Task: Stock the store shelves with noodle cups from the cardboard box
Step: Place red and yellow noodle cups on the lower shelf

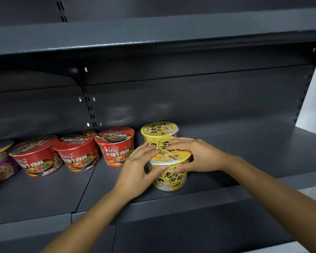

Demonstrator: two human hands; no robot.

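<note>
Fingers (181, 142) of the left hand (139, 168) and right hand (201, 156) curl round the near yellow cup (171, 175), steadying both sides. It stands on the shelf (254, 143) just before the far yellow cup (160, 130), right of the red cups (115, 148), probably to group flavours.

Dim, even overhead light is reflected as glare along the upper shelf edge (153, 42); frame edges are bowed and softened.
</note>
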